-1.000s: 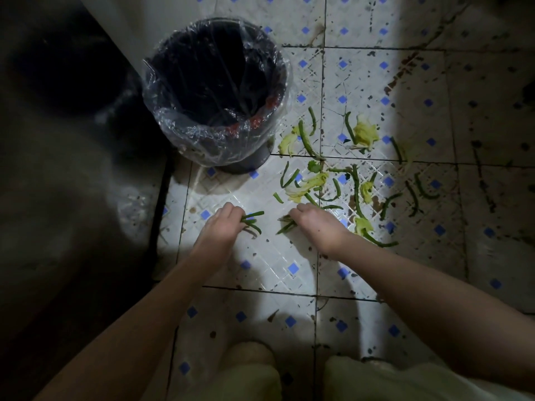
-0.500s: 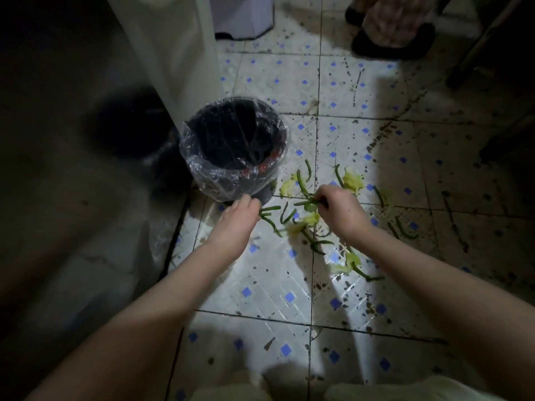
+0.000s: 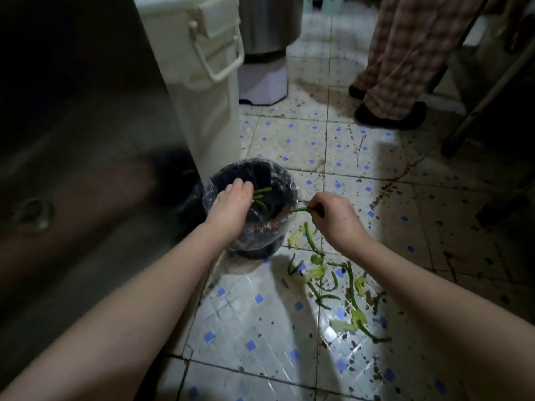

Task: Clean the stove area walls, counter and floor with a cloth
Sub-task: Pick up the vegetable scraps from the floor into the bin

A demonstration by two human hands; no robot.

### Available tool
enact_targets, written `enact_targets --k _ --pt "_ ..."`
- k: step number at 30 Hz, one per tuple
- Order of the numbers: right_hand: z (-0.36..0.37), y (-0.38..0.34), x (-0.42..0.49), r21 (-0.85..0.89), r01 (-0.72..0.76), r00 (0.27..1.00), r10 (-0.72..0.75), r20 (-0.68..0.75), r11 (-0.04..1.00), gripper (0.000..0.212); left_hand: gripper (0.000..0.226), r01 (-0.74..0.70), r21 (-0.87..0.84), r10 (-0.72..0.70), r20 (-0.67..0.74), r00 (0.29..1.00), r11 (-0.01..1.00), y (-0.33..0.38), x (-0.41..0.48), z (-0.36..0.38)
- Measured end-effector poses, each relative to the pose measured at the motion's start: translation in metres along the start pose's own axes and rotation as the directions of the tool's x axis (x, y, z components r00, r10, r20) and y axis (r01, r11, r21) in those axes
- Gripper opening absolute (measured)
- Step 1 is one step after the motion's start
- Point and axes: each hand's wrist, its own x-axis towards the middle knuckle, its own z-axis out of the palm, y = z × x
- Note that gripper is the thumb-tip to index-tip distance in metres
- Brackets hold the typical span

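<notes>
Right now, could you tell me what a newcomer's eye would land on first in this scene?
First, the two hands at the lined bin in the middle: the left hand holds green stems over its opening, and the right hand pinches another stem beside the rim. Next, the vegetable scraps strewn over the speckled floor tiles to the bin's right. Farther back stands a second person's checked trouser legs.

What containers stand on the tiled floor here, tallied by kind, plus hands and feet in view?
Dark round bin lined with clear plastic: 1
Tall cream plastic container with a handle: 1
Steel drum on a pale base: 1
Bare hands, left hand and right hand: 2
Dark slippers of a second person: 2
Total: 7
</notes>
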Motion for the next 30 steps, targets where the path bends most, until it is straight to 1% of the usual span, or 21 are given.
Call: enact_targets --k 3,7,11,16,20,24,30 --pt "0.005 -0.007 0.016 -0.001 0.004 1.0 -0.004 -0.006 1.0 0.011 0.024 0.013 0.038 -0.013 0.02 1.0 0.999 -0.012 0.013 0.001" --pt "0.012 -0.015 0.032 0.014 -0.006 1.0 0.007 -0.005 1.0 0.01 0.037 0.014 0.034 -0.015 0.036 0.999 0.999 -0.025 0.018 0.008" --pt "0.017 -0.031 0.047 0.051 -0.002 1.0 0.001 0.016 0.999 0.013 0.045 -0.017 0.014 0.016 0.033 0.999 1.0 -0.035 0.011 0.014" --pt "0.027 -0.054 0.067 0.063 0.066 0.997 -0.067 0.022 0.996 0.015 0.037 0.039 -0.03 -0.039 -0.021 0.999 0.999 -0.044 -0.007 0.014" --pt "0.037 -0.063 0.074 0.033 0.051 0.997 -0.052 0.052 0.998 0.02 0.034 0.076 -0.034 -0.078 -0.046 0.996 0.997 -0.047 -0.021 0.011" --pt "0.041 -0.06 0.067 0.045 0.029 0.997 -0.032 0.069 0.999 0.032 0.034 0.08 -0.044 -0.082 -0.049 0.995 0.996 -0.046 -0.027 0.008" --pt "0.033 -0.047 0.051 0.012 0.033 0.998 -0.034 0.044 0.999 0.027 0.034 0.039 -0.055 -0.041 -0.041 0.998 0.998 -0.028 -0.034 0.007"
